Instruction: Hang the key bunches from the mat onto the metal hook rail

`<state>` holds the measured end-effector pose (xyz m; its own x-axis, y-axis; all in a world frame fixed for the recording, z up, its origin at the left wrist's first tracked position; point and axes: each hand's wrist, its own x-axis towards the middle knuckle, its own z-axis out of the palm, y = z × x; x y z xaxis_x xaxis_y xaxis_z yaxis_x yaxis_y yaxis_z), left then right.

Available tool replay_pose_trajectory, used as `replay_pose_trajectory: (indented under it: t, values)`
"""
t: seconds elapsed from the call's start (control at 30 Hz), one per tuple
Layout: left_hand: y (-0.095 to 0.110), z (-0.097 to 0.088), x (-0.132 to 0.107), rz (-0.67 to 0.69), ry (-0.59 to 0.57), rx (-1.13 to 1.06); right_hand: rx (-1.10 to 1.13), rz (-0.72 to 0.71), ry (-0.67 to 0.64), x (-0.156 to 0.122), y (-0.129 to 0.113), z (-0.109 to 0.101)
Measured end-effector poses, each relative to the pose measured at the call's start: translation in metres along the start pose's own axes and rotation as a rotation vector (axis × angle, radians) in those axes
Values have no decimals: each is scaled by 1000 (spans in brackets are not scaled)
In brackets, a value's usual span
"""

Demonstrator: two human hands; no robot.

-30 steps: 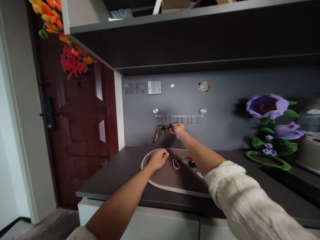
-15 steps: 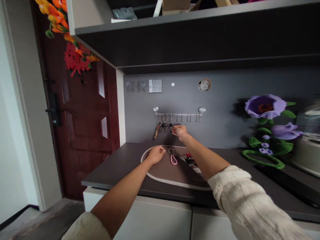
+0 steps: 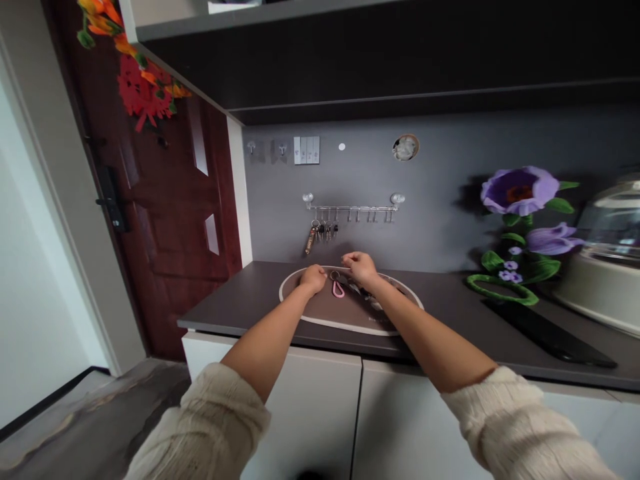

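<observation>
My left hand point(image 3: 314, 278) is closed, low over the left part of a brown oval mat point(image 3: 320, 310) with a pale rim. Its fingertips lie close to a metal key ring with a pink strap loop point(image 3: 338, 289); anything inside the fingers is hidden. My right hand point(image 3: 359, 265), fingers curled and nothing visible in them, hovers over the mat's back part, below the hook rail point(image 3: 353, 209). Several keys point(image 3: 328, 231) and a brown tag point(image 3: 311, 240) hang from the rail's left hooks. More small items point(image 3: 373, 302) on the mat are partly behind my right forearm.
A purple flower ornament point(image 3: 520, 193) and a long black object point(image 3: 547, 333) are on the right of the counter point(image 3: 440, 307), beside a domed appliance point(image 3: 605, 267). A dark shelf point(image 3: 380, 60) overhangs the wall. A red-brown door point(image 3: 170, 220) stands left.
My right hand has come down and away from the keys on the rail, which stay hanging. My left hand is now nearer the key ring with the pink strap. The view has tilted downward.
</observation>
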<state>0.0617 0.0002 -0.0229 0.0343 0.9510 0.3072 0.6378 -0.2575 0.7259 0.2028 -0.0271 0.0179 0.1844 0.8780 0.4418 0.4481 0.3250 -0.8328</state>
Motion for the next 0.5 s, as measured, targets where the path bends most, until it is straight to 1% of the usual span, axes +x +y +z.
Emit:
replay_pose_trajectory:
  t: [0.1, 0.2, 0.37, 0.5]
  values:
    - [2, 5, -1, -4, 23, 22, -234, -92, 2, -9, 11, -1]
    - [6, 5, -3, 20, 16, 76, -386, -129, -19, -15, 15, -3]
    - [10, 4, -4, 108, -57, 117, -545, -190, -89, -19, 14, -3]
    - [5, 7, -1, 136, -45, 55, -618, -208, -125, -19, 15, 0]
